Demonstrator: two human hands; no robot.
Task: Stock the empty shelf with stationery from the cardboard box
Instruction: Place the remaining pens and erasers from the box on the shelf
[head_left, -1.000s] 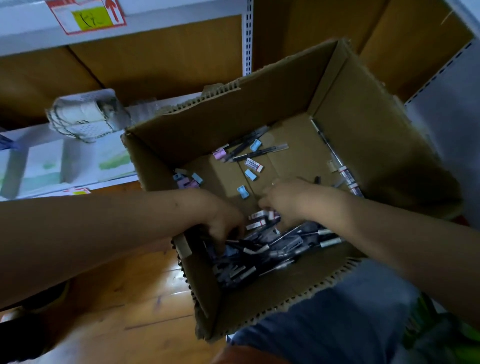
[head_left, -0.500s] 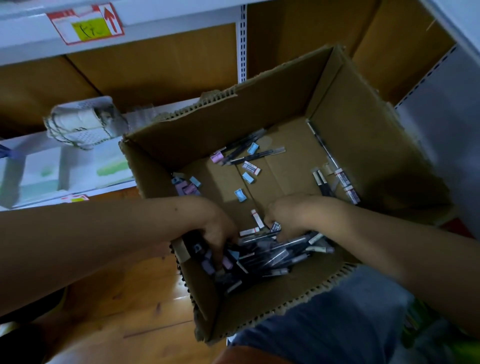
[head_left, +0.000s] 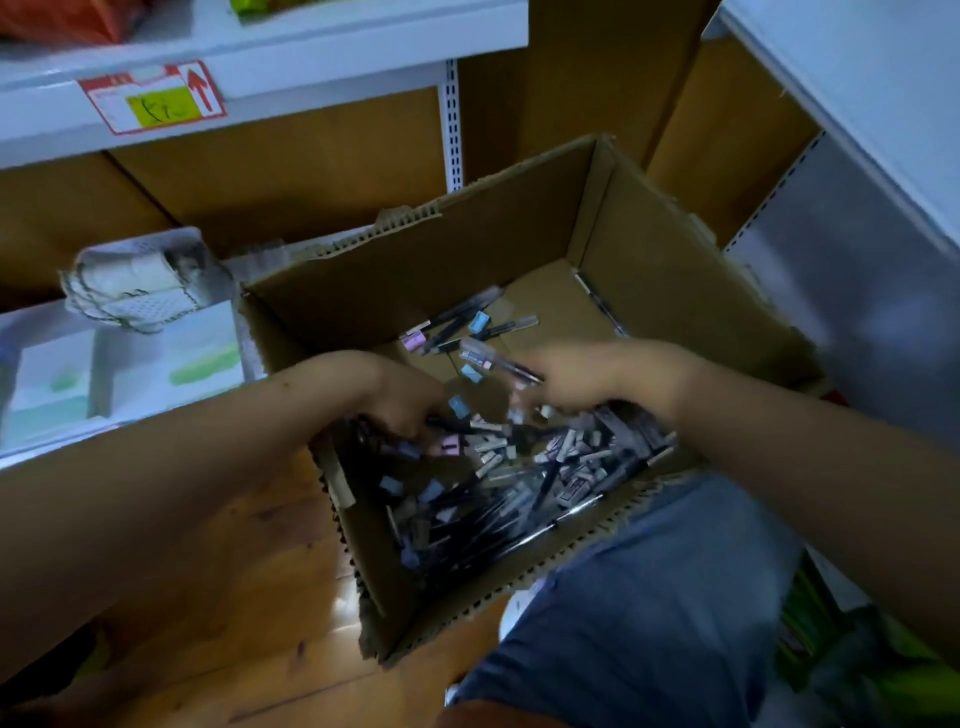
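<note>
An open cardboard box stands on the floor in front of me. A heap of dark pens mixed with small capped pieces lies along its near side. A few pens and pale blue and pink erasers are scattered at the far side. My left hand is down in the heap, its fingers curled round some pens. My right hand is blurred, a little above the heap, and grips pens; one pen sticks out to its left.
A low white shelf on the left carries a white mesh basket. Above it runs a shelf edge with a red and yellow price label. A grey shelf panel stands on the right. My knee in blue jeans touches the box on the wooden floor.
The right hand has lifted off the heap and moved toward the far side with pens in it. The left hand has shifted slightly further in. More of the heap shows.
</note>
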